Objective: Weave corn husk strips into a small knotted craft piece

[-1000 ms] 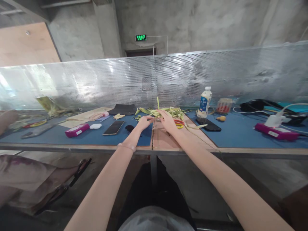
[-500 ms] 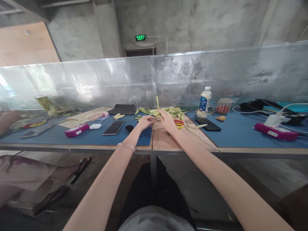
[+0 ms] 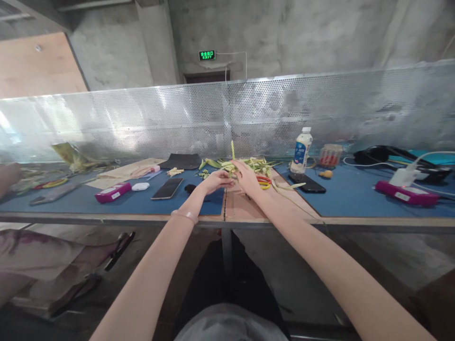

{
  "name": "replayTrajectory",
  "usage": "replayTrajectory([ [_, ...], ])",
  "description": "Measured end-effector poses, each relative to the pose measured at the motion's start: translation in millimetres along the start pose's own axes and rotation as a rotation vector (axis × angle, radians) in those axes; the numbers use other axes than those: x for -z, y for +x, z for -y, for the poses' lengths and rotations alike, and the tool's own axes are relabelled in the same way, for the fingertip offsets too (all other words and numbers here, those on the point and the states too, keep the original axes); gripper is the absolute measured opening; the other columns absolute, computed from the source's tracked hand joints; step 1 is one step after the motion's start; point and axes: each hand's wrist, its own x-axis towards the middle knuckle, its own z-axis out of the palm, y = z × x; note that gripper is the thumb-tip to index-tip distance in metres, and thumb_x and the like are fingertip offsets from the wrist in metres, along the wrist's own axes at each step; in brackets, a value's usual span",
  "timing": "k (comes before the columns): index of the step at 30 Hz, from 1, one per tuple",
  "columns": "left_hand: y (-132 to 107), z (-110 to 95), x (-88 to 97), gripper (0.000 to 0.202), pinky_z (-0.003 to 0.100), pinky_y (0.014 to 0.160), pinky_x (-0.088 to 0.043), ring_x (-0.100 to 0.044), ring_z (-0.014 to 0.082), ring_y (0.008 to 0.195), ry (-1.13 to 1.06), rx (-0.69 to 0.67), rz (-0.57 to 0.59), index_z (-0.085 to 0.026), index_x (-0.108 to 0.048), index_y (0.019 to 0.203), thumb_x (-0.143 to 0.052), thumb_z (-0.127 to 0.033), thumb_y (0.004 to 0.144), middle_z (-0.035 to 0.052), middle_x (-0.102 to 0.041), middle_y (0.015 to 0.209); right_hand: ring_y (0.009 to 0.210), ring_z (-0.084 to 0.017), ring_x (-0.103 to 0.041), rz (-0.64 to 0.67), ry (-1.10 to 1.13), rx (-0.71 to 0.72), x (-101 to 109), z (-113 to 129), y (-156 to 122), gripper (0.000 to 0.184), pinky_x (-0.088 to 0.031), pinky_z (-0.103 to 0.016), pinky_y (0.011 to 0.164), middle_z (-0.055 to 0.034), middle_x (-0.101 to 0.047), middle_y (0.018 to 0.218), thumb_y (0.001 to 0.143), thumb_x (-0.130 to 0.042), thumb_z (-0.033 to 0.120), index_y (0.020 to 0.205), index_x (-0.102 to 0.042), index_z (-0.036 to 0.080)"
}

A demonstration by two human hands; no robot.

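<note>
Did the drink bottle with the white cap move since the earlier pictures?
No. The drink bottle stands in the same spot against the perforated metal screen, right behind the black phone.

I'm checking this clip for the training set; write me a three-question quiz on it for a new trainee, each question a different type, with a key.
1. Multiple choice. What lies at the fingers of both the left hand and the right hand?
A. A flat, black, rectangular phone
B. A loose pile of pale green, leaf-like strips
C. A purple, box-shaped power strip

2. True or false. The white-capped plastic bottle with a blue label stands upright.

3. Fill in. The red and yellow loops on the table lie closer to the person's ____ hand.

Key: 1. B; 2. True; 3. right.
</note>
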Motion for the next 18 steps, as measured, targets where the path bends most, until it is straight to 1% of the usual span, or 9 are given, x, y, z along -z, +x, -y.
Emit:
replayTrajectory([
  [4, 1.4, -1.7, 0.2, 0.024, 0.035, 0.072, -0.05, -0.058, 0.016, 0.084, -0.049, -0.032, -0.034, -0.013, -0.053, 0.104, -0.051, -0.025, 0.084, 0.0061, -0.058, 0.099, 0.111, -0.023, -0.046, -0.022, 0.014, -0.013, -0.3, 1.1, 0.1, 0.032, -0.038, -0.047, 0.092, -0.0083, -0.047, 0.123, 0.088, -0.048, 0.027, 0.119, -0.047, 0.018],
  [8, 3.6, -2.1, 1.4, 0.024, 0.035, 0.072, -0.05, -0.058, 0.0162, 0.085, -0.055, -0.068, -0.109, -0.013, -0.053, 0.105, -0.051, -0.025, 0.084, 0.0063, -0.057, 0.101, 0.111, -0.023, -0.046, -0.022, 0.025, -0.02, 1.2, 3.3, 1.3, 0.033, -0.037, -0.047, 0.092, -0.0084, -0.047, 0.124, 0.087, -0.048, 0.027, 0.119, -0.047, 0.019],
  [18, 8.3, 1.7, 5.3, 0.022, 0.03, 0.064, -0.05, -0.058, 0.0129, 0.074, 0.126, -0.078, -0.307, -0.012, -0.055, 0.099, -0.05, -0.028, 0.084, 0.0044, -0.059, 0.092, 0.108, -0.022, -0.048, -0.002, 0.081, -0.023, -1.7, 4.4, 0.9, 0.031, -0.04, -0.045, 0.089, -0.0084, -0.047, 0.122, 0.087, -0.048, 0.028, 0.117, -0.048, 0.019],
])
